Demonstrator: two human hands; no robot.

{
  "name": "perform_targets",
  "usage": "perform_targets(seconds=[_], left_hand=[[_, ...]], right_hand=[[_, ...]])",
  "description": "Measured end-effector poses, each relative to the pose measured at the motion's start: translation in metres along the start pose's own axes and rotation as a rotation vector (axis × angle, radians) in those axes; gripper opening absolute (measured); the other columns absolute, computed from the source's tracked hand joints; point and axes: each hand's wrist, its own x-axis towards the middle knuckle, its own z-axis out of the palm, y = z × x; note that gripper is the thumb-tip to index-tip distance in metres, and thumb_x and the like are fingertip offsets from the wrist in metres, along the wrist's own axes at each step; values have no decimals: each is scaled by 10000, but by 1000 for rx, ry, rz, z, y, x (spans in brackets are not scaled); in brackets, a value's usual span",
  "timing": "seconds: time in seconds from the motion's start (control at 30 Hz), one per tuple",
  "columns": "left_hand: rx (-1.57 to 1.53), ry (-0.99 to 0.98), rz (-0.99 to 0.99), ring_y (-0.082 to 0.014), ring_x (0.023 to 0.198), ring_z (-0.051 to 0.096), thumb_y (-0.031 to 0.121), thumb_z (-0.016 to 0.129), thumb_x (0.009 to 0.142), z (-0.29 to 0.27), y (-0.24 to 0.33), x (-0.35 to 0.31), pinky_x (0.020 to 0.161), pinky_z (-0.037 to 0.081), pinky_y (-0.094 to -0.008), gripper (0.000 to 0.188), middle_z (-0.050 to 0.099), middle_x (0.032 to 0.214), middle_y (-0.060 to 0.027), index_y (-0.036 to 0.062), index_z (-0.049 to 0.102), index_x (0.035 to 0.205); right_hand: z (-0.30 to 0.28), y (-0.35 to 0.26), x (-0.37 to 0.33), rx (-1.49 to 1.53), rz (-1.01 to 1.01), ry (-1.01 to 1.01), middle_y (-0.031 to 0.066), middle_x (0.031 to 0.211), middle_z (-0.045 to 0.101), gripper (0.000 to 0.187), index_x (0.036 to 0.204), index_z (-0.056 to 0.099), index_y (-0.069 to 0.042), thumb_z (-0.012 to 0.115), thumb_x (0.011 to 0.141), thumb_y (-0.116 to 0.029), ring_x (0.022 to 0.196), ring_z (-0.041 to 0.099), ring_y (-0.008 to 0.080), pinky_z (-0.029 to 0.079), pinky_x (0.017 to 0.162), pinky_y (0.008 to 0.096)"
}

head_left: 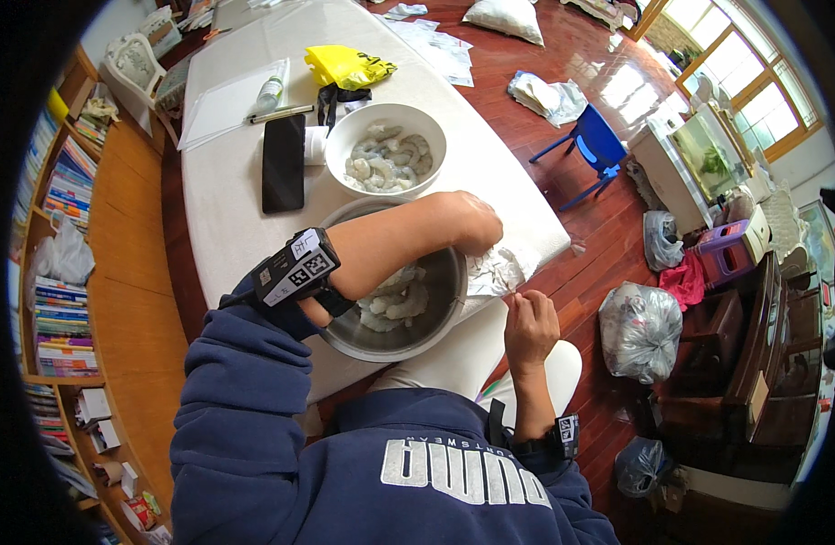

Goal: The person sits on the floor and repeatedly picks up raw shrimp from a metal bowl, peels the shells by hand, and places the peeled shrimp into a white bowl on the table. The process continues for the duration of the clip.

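Observation:
My left forearm reaches across a metal bowl point(443, 318) with peeled raw shrimp point(401, 304) in it. My left hand point(479, 222) is bent down beside the bowl, just above a crumpled white tissue point(499, 271) at the table's edge; its fingers are hidden. Close to that tissue, my right hand point(532, 329) is closed, thumb and fingertips pinched together. Whatever sits in that pinch is too small to name. Behind the metal bowl stands a white bowl point(433, 127) holding more peeled shrimp.
On the white-covered table point(231, 241) lie a black phone point(283, 163), a yellow plastic bag point(345, 67) and a small bottle point(270, 93). A blue chair point(603, 136) and a full plastic bag point(640, 331) are on the right-hand floor. A bookshelf point(127, 300) lines the left.

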Motion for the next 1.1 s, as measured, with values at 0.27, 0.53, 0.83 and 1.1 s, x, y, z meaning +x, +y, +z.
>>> perform_targets(seconds=[0.27,0.53,0.83,1.1], left_hand=[[-39,8,2,-307,1124,657,82,585,850,-4,-1,-5,937,521,-421,409,706,1180,-123,125,685,1245],[-225,57,40,-332,1122,643,95,571,892,-4,-14,-2,958,500,-420,374,674,1214,-155,106,668,1252],[-236,150,131,-329,1117,627,100,552,925,8,-29,8,963,484,-413,288,649,1224,-151,63,678,1181],[-218,123,76,-327,1095,637,118,550,921,9,-25,7,936,496,-422,274,694,1116,-154,71,701,1145]], right_hand=[[-7,8,-9,43,40,-9,66,880,636,64,822,654,-36,712,840,-57,785,632,249,520,685,364],[-14,-16,22,239,98,-72,94,902,654,73,874,640,-58,703,870,-95,747,653,281,522,636,382],[-9,-43,34,415,199,-466,172,612,629,207,795,635,-61,647,919,-227,583,645,379,508,571,494],[-24,-37,39,209,45,-673,217,652,635,241,802,620,-43,557,942,-229,621,638,434,517,597,538]])
